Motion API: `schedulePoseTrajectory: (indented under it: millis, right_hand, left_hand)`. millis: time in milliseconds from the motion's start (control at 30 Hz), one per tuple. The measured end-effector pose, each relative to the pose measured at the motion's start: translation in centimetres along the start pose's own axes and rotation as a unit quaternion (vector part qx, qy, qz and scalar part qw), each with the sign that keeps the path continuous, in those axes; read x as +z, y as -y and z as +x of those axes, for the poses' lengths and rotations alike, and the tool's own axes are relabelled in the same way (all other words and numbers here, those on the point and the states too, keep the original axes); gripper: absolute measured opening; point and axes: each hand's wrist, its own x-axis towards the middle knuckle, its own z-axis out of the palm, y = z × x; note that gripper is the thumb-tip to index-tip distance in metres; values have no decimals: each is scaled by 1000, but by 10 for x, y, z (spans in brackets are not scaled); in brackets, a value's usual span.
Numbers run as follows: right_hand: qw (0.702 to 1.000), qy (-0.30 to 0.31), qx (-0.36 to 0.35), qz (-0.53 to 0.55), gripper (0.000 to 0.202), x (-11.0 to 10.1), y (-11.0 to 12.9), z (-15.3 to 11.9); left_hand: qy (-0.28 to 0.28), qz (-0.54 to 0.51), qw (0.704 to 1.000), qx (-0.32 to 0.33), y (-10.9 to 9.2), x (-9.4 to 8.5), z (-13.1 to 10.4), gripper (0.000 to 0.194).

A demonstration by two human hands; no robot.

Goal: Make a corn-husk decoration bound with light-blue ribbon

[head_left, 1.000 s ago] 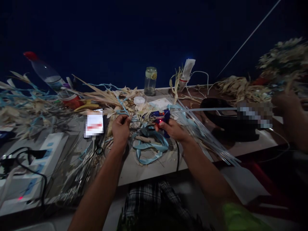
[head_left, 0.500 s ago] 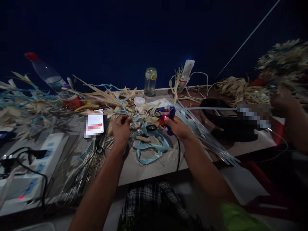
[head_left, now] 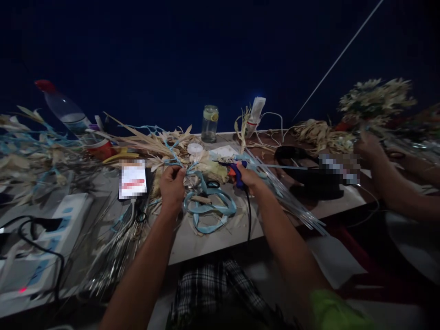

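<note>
Near the middle of the table my left hand (head_left: 173, 184) is closed in a pinch on a light-blue wrapped stem (head_left: 174, 153) that carries pale dried-husk petals. My right hand (head_left: 248, 178) grips a blue and orange glue gun (head_left: 237, 173), its nozzle pointing left toward my left hand. A long clear glue stick (head_left: 285, 167) sticks out behind the gun, and a black cord hangs from its handle. Between my hands, pale husk pieces (head_left: 210, 166) lie under the nozzle. Loops of light-blue ribbon (head_left: 215, 213) rest on the table just below.
A phone (head_left: 132, 179) and a bundle of wires (head_left: 118, 256) lie left of my left arm, beside a power strip (head_left: 65, 233). A glass jar (head_left: 209, 124) stands behind. To the right are clear glue sticks (head_left: 295, 206), a black curved object (head_left: 309, 178) and another person's hand (head_left: 369, 149).
The view has turned slightly right, so more of the other person's arms shows. My glue gun has tilted and its red light no longer shows. My left hand keeps its pinch.
</note>
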Motion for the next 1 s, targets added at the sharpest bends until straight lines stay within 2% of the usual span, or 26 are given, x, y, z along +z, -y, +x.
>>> schedulePoseTrajectory:
  millis: [100,167,267,300,367,433,500,533,567,600,667,733,867,1000]
  right_hand:
    - [981,-62,-34,-179,56,-6,9,-4]
    - [968,-86,-47,-231,52,-12,18,-12]
    - [961,-80,-142,-225,44,-13,33,-24]
    - [962,-57,-187,-192,42,-8,38,-26]
    - [967,-13,-214,-140,41,7,48,-27]
    - [978,95,-183,27,30,27,54,-23]
    - [957,228,-128,129,13,45,55,-16]
    - [943,266,-98,176,11,50,54,-13]
    - [933,275,-65,223,12,53,52,-11]
    - [927,258,-39,270,12,54,49,-9]
    - [921,186,-3,343,9,51,43,-7]
    - [914,170,7,367,4,45,40,-8]
    - [894,291,-14,341,13,47,42,-15]
    - [873,354,-13,335,12,61,49,-15]
  left_hand:
    - [0,-13,1000,2,-1,-1,-1,9]
    - [1,-19,1000,5,-2,-1,-1,9]
    - [21,-20,1000,8,-3,-2,-2,9]
    - [31,-20,999,8,-4,-2,-2,9]
    - [50,-22,999,5,-6,-1,-3,10]
    - [57,-31,998,0,-7,-1,-4,11]
    - [55,-37,998,-3,-8,-2,-4,11]
    - [52,-39,998,-4,-8,-2,-4,11]
    - [50,-38,998,-6,-9,-3,-4,12]
    - [46,-36,998,-7,-9,-4,-4,12]
    - [40,-34,999,-6,-9,-4,-4,13]
    - [38,-36,999,-1,-9,-3,-4,14]
    - [45,-36,998,11,-6,-1,-4,14]
    - [58,-20,998,24,-7,0,-4,13]
